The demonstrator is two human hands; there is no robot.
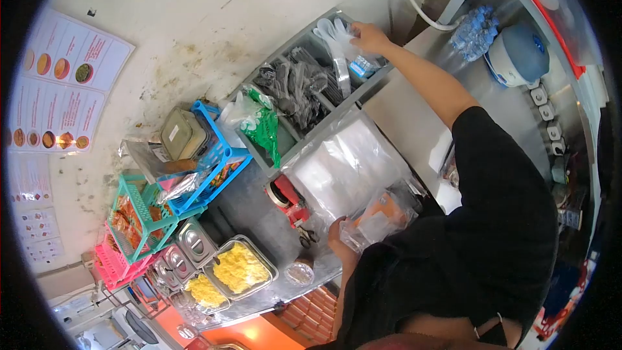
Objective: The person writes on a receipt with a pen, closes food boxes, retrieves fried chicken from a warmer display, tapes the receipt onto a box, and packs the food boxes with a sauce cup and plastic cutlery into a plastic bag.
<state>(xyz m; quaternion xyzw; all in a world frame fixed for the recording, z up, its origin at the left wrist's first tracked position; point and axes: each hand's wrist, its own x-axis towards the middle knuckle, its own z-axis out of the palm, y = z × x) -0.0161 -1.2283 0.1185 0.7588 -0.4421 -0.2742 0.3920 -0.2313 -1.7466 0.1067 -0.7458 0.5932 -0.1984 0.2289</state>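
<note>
My right hand (370, 39) reaches into the far end of a grey divided tray (299, 146). Its fingers are closed at the white plastic spoons (332, 34), pinching at the edge of the bunch. Below them lies a small blue-and-white packet (363, 66). Close to my body, my left hand (341, 241) grips a clear plastic bag (372, 225) with something orange showing through it. Black plastic cutlery in wrapping (301, 87) fills the tray's middle. A stack of clear plastic bags (346, 162) lies between my hands.
A red tape dispenser (288, 201) and scissors (307, 238) lie on the counter. Metal pans of yellow food (241, 268), a blue basket (217, 178) and a green basket (139, 220) stand at left. Bottled water (476, 32) and a blue-white container (518, 55) stand at upper right.
</note>
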